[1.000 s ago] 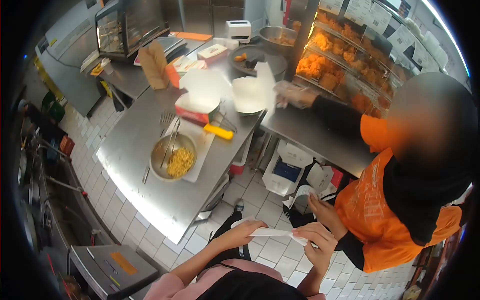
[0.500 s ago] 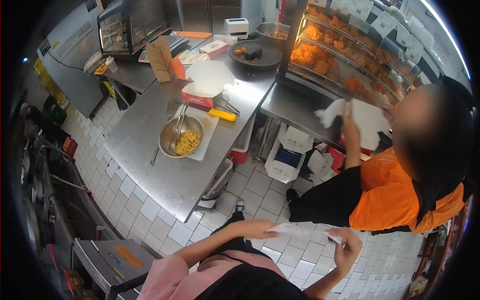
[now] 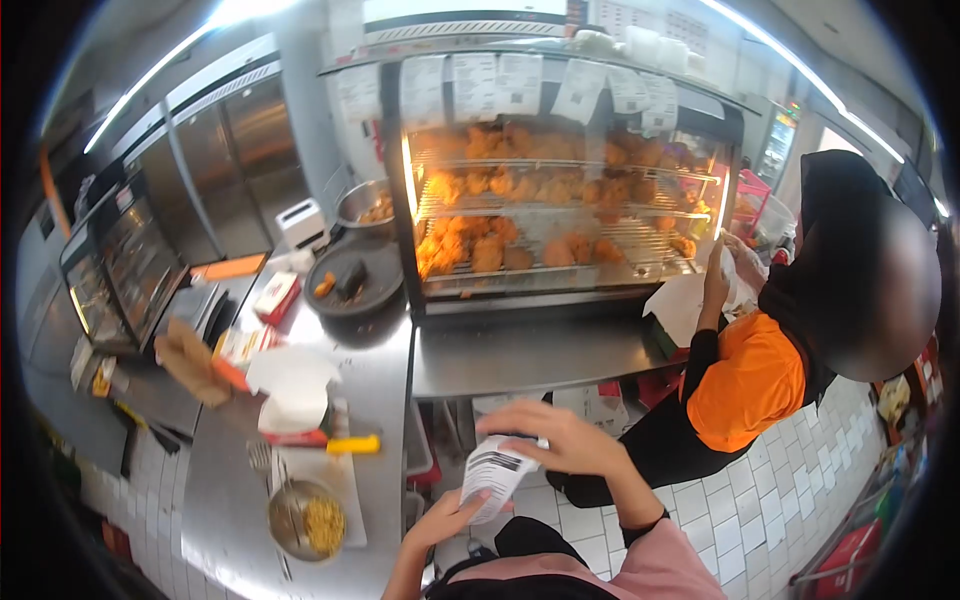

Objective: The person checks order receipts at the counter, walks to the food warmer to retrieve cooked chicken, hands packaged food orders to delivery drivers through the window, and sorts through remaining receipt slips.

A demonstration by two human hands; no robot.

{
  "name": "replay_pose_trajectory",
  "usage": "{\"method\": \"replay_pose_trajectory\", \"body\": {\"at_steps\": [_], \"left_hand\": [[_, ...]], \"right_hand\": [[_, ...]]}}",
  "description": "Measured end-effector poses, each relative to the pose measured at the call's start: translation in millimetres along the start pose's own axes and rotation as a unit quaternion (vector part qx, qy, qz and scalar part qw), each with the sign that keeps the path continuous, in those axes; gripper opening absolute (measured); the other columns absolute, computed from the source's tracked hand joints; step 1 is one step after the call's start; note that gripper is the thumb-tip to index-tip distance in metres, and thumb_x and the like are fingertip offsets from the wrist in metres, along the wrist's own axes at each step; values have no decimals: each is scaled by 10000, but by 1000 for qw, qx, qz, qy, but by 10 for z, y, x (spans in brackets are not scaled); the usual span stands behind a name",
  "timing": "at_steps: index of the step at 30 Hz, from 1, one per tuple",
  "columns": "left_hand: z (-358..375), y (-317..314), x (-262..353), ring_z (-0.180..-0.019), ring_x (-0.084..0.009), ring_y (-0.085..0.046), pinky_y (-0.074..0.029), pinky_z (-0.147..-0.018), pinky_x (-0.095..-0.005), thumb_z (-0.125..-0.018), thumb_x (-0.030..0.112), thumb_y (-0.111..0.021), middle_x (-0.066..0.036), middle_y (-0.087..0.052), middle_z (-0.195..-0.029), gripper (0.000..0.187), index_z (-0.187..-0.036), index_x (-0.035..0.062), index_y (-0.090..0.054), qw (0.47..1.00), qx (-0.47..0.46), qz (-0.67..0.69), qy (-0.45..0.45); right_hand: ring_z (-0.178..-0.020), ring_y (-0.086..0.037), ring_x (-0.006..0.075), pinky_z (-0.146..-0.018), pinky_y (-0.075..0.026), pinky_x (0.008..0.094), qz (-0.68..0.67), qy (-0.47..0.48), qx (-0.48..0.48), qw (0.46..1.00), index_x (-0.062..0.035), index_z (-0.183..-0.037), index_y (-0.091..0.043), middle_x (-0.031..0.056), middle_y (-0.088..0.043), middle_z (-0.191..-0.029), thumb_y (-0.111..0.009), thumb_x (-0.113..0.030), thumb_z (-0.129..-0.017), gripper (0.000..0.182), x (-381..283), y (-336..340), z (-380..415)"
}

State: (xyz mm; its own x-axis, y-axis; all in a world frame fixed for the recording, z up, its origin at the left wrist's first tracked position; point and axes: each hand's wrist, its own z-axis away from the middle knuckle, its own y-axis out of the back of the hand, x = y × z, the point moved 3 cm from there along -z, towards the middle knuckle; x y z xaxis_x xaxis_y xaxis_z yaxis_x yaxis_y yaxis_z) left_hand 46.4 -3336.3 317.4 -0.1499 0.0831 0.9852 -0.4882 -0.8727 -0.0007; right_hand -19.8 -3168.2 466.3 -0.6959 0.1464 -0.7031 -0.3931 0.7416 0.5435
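Observation:
A white printed receipt, curled and bearing dark print, is in front of my body. My left hand grips its lower edge. Over its top edge, the fingers of my right hand are bent, holding the paper from above. To the left, on the steel table, are a metal bowl of yellow noodles with tongs in it, an open takeaway box and a yellow-handled knife.
A lit display cabinet of fried chicken stands ahead, with paper slips taped along its top. At the right a co-worker in an orange shirt holds an open white box. A dark stone mortar sits on the table's far end.
My view has swung to the right and up toward the cabinet. The receipt, stretched between my hands before, is now closer to upright with my hands nearer together. The co-worker has turned toward the cabinet's right end.

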Motion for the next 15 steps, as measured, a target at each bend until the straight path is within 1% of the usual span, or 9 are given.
{"method": "replay_pose_trajectory", "body": {"at_steps": [2, 4, 7, 8, 9, 10, 12, 14, 15], "left_hand": [[-201, 175, 65, -834, -124, -540, -424, -771, -256, -929, 291, -406, -58, -620, -937, 355, -1072, -2, -545, 1000, 18, -17, -19], [-396, 387, 60, -867, -142, -571, -437, -780, -258, -927, 249, -416, -83, -626, -951, 326, -1040, -20, -559, 983, 131, 130, 23], [-749, 705, -115, -840, -171, -599, -465, -750, -278, -924, 213, -414, -107, -631, -930, 307, -1014, -45, -554, 979, 153, 132, -6], [-873, 799, -166, -819, -177, -604, -474, -735, -283, -924, 206, -413, -112, -632, -915, 301, -1012, -46, -551, 974, 178, 137, -6], [-982, 897, -237, -819, -177, -604, -474, -735, -283, -924, 206, -413, -112, -632, -915, 301, -1012, -46, -551, 975, 175, 137, -10], [-1080, 1025, -312, -837, -212, -609, -491, -732, -325, -912, 216, -440, -134, -627, -902, 301, -1027, -47, -528, 965, 209, 159, 1], [-1298, 1125, -255, -855, -247, -613, -508, -729, -366, -900, 226, -467, -157, -622, -890, 312, -1042, -49, -505, 955, 240, 177, 10], [-1397, 1189, -99, -803, -255, -553, -450, -715, -355, -814, 468, -545, -99, -589, -886, 499, -1086, 50, -556, 907, 377, 174, 72], [-1498, 1260, -129, -825, -235, -561, -466, -717, -354, -779, 506, -568, -95, -583, -933, 561, -1124, 64, -534, 909, 360, 181, 112]], "right_hand": [[-1005, -543, 269, -869, -421, 338, 93, 14, 77, 993, -46, -1084, -556, 106, -576, -1073, -582, -75, -792, 295, 192, 443, -331], [-1013, -547, 253, -874, -415, 329, 182, 32, 193, 964, -37, -1059, -558, 116, -574, -1074, -576, -91, -799, 266, 505, 1060, -631], [-956, -542, 311, -843, -414, 356, 291, 26, 365, 884, -12, -1008, -546, 163, -563, -1004, -517, -42, -809, 204, 996, 2244, -1013], [-889, -572, 231, -785, -438, 303, 398, 85, 407, 817, -27, -1008, -564, 120, -585, -982, -519, -66, -827, 191, 1097, 2666, -1128], [-895, -566, 270, -795, -433, 325, 474, 89, 434, 761, -23, -995, -567, 126, -587, -974, -506, -55, -827, 182, 1223, 3087, -1233], [-916, -561, 294, -811, -424, 361, 437, 98, 481, 754, -25, -1002, -567, 134, -592, -972, -500, -51, -823, 193, 1352, 3498, -1350], [-912, -556, 315, -810, -418, 375, 500, 129, 484, 707, -16, -991, -570, 157, -590, -959, -488, -54, -823, 191, 1547, 4253, -1599], [-897, -549, 352, -794, -427, 384, 516, 86, 448, 725, 23, -949, -567, 189, -576, -957, -472, -46, -815, 178, 1701, 4850, -1839], [-897, -549, 352, -794, -427, 384, 521, 89, 451, 719, 23, -949, -567, 189, -576, -957, -472, -46, -815, 178, 1787, 5051, -1903]]}}
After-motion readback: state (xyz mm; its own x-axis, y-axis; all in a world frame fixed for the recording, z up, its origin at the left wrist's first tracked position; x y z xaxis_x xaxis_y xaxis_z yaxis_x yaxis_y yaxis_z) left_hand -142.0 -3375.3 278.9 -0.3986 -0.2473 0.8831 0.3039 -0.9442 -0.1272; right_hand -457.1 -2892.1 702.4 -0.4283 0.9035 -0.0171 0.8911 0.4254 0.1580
